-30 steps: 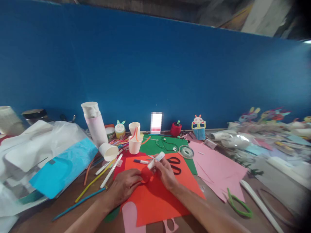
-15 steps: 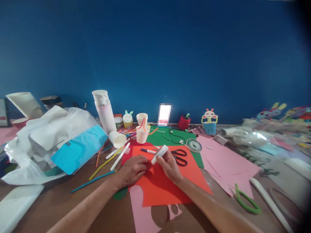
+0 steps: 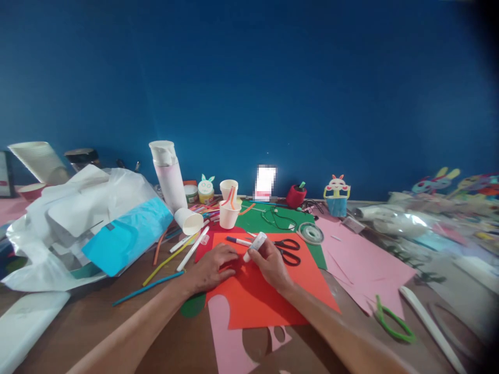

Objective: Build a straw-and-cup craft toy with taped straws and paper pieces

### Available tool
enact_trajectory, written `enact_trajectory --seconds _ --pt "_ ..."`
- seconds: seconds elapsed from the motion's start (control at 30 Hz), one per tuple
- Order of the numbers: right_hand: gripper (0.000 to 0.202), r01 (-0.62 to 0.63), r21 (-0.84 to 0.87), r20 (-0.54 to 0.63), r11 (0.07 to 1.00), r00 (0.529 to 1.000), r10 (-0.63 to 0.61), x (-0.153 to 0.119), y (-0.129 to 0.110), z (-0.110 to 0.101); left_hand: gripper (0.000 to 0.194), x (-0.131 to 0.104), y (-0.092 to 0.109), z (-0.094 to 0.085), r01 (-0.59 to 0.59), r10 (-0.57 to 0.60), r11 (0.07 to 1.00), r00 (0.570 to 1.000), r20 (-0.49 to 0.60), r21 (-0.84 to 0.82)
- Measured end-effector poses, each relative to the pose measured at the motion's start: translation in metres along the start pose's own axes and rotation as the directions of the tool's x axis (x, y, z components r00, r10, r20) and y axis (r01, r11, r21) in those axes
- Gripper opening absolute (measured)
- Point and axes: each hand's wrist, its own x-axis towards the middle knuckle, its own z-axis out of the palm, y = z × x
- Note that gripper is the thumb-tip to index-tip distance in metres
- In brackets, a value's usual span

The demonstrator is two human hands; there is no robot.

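Observation:
My right hand (image 3: 272,266) is closed around a white glue stick (image 3: 255,246), tilted, its lower end close above an orange sheet of paper (image 3: 273,301). My left hand (image 3: 213,266) rests at the left side of the orange sheet, thumb apart from the bent fingers, with nothing visible between them. Black-handled scissors (image 3: 290,251) lie on the sheet just beyond my right hand, which hides part of them. A marker with a dark blue cap (image 3: 237,241) lies at the sheet's far edge.
White paper cups (image 3: 229,215) with straws stand behind the orange sheet. A clear plastic bag with papers (image 3: 128,197) and a blue packet (image 3: 128,234) fill the left. Pink paper (image 3: 362,249), a roll of tape (image 3: 311,233) and a green pipe cleaner (image 3: 392,324) lie right.
The thumb of my left hand has come away from its fingers. My right hand has tipped the glue stick more upright and moved it slightly left.

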Motion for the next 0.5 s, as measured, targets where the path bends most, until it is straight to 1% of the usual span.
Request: enact_trajectory --seconds 0.07,0.13,0.27,0.37,0.5 --pt "0.018 -0.007 0.0 -0.036 1.0 0.999 0.007 0.004 -0.001 -0.002 0.022 0.0 -0.001 -0.001 -0.028 0.028 0.999 1.0 0.013 0.015" --pt "0.019 -0.01 0.011 -0.047 1.0 0.999 0.011 0.007 -0.002 -0.002 0.021 0.0 0.0 -0.003 -0.061 0.06 0.997 0.998 0.021 0.041" --pt "0.02 -0.001 -0.018 -0.046 1.0 0.999 0.0 0.008 0.001 -0.001 0.023 -0.001 0.008 -0.007 -0.126 0.119 0.977 0.991 0.056 0.17" --pt "0.022 0.018 -0.066 -0.026 0.998 0.999 -0.02 0.006 0.004 0.0 0.021 -0.002 0.016 -0.007 -0.112 0.095 0.957 0.993 0.077 0.266" --pt "0.02 0.031 -0.09 -0.022 0.995 0.999 -0.033 0.004 0.002 0.0 0.019 -0.002 0.023 -0.007 -0.097 0.07 0.951 0.992 0.103 0.293"
